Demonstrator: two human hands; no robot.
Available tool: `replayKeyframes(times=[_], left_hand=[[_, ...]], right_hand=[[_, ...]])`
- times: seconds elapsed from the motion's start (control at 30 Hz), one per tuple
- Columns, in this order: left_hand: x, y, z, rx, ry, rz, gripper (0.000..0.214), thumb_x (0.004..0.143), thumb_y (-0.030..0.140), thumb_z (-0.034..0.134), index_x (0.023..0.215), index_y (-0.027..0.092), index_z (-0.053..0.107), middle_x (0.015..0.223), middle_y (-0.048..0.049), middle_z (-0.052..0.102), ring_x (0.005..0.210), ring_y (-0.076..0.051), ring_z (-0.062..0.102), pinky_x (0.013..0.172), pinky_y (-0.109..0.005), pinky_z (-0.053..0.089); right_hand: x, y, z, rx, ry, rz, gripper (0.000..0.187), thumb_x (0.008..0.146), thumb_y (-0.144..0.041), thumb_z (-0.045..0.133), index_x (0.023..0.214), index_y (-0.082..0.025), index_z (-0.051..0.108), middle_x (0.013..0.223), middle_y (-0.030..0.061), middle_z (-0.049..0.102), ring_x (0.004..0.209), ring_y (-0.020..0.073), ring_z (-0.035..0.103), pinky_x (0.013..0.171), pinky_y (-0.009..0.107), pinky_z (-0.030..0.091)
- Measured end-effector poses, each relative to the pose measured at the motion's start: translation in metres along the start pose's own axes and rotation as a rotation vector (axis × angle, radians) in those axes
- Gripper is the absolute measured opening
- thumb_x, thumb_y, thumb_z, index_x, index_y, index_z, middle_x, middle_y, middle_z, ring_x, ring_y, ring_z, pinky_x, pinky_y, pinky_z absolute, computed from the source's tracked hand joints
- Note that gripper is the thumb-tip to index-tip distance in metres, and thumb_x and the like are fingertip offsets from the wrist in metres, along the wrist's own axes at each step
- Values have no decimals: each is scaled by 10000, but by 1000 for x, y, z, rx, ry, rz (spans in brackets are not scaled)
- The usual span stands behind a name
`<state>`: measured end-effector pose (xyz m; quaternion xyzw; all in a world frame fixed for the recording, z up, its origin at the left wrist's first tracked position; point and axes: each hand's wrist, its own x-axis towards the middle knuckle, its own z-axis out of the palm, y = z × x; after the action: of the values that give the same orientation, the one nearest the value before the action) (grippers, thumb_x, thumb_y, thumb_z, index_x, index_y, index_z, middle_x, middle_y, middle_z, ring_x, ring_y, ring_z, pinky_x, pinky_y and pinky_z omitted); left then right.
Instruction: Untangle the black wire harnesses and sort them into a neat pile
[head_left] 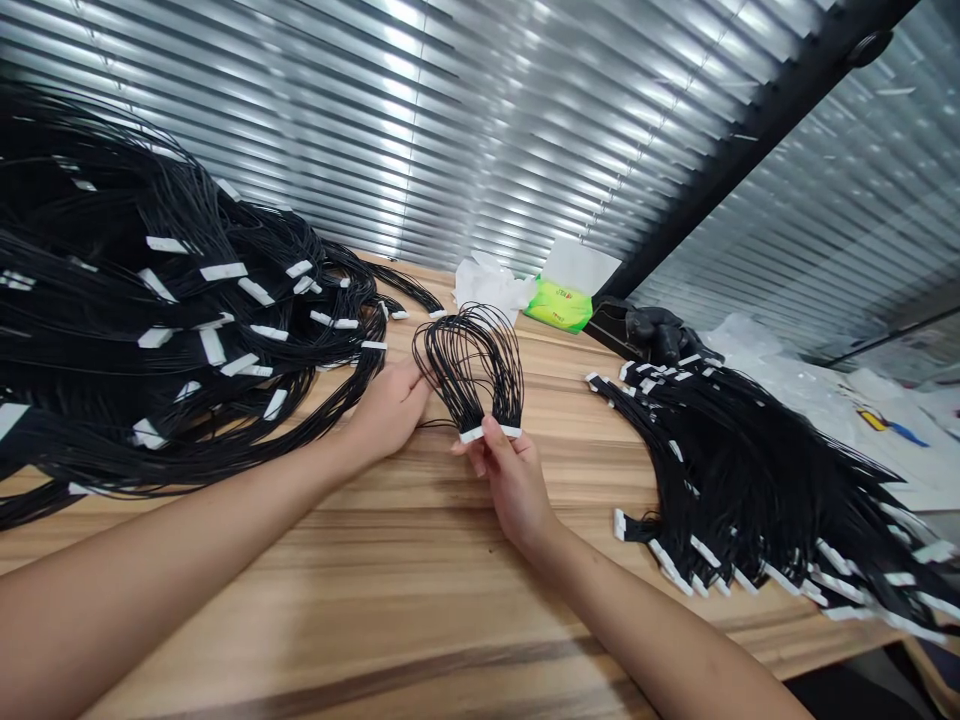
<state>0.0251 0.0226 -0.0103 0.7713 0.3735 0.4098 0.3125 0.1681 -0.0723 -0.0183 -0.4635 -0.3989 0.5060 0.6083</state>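
1. Two hands show, both yours, and the only writing is on a green packet (561, 305) at the far edge of the table; its small red lettering is too small to read.
2. Your left hand (386, 408) is half open, its fingers (409, 385) curved against the left side of the wire loop; this view doesn't settle whether they grip the wires or only touch them.
3. Your right hand (512, 483) is nearly closed, pinching two white connector strips (490, 433) between thumb and fingers; they sit side by side, at the lower ends of the bundle.
4. Your black wire bundle (469, 365) is held up between your hands, over the middle of the wooden table (300, 620); its many thin wires arch into one tall loop, and both ends gather into the strips.
5. Several dozen similar wires lie in a large left heap (172, 300), just beside your left hand, and a right heap (750, 480), well beyond your right hand; white connectors stick out all through both.
6. Crumpled white tissue (491, 285) lies beside the packet; a black glove (660, 335) lies further right, and slatted blinds (450, 120) fill the background.
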Motion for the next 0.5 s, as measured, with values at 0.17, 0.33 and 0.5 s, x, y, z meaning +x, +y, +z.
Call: replayKeyframes(times=[0.17,0.33,0.5], left_hand=[[0,-3,-1,-27,26,-78,258,886,357,489,864,164,659,826,-56,683,843,-220,613,876,-344,461],[0,1,-1,-59,1,6,230,870,312,502,897,160,673,941,-84,690,921,-228,614,899,-360,459],[-2,9,-2,-266,-155,56,185,843,290,531,891,178,671,953,-61,698,916,-201,620,876,-326,489]], right_hand=[[0,1,0,-11,15,8,354,836,-453,607,615,-182,664,614,27,695,490,110,377,564,281,364],[-1,-1,0,-21,-9,15,371,840,-464,601,608,-183,673,611,29,695,496,109,377,547,273,348],[-3,-4,3,-66,-12,20,385,796,-511,625,590,-186,651,580,38,687,484,117,397,507,274,346]])
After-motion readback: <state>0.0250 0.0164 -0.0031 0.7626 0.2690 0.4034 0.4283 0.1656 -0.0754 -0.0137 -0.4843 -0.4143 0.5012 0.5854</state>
